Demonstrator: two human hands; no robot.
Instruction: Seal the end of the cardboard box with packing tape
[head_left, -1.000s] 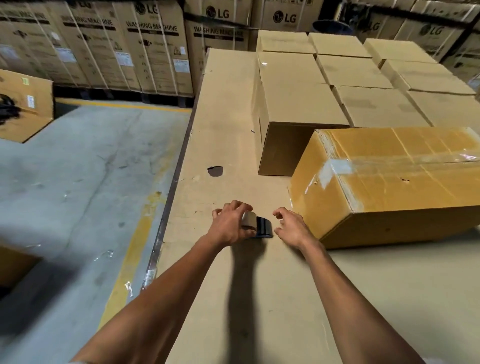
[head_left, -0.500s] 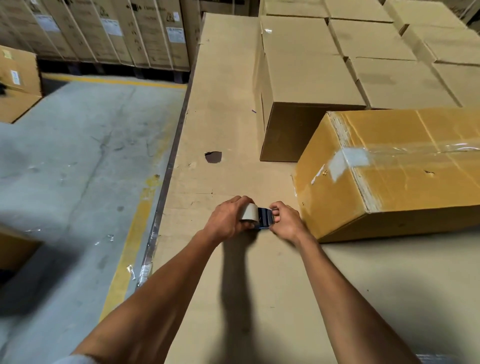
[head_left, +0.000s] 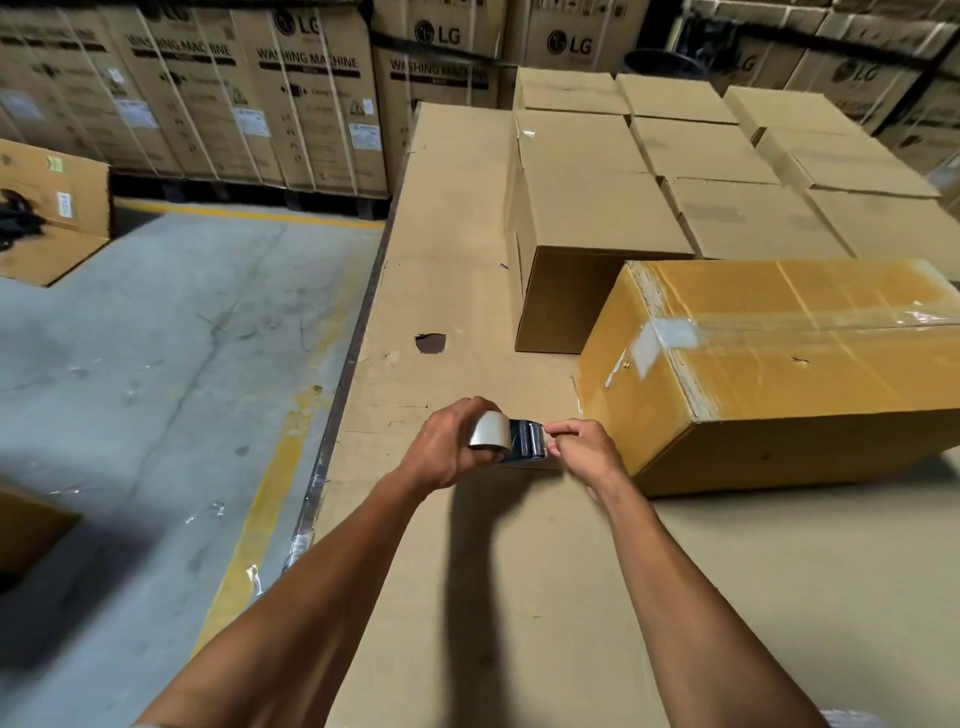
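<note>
A yellowish cardboard box (head_left: 789, 364) lies on its side on the cardboard-covered work surface (head_left: 467, 597), with clear tape along its top seam and its near end facing me at the left. My left hand (head_left: 447, 452) grips a tape dispenser (head_left: 511, 439) with a roll of packing tape, held just above the surface. My right hand (head_left: 584, 449) pinches the tape end at the dispenser's front edge, a short way from the box's lower left corner.
Plain brown boxes (head_left: 597, 218) stand in rows behind the yellowish box. A dark hole (head_left: 430, 343) marks the surface. The surface's left edge (head_left: 332, 426) drops to a concrete floor (head_left: 156, 389) with a yellow line. Tall printed cartons (head_left: 291, 93) line the back.
My right hand has moved from beside the dispenser onto its front, fingers closing on the tape end. My left hand lifted the dispenser slightly. The head camera tilted down, then back up.
</note>
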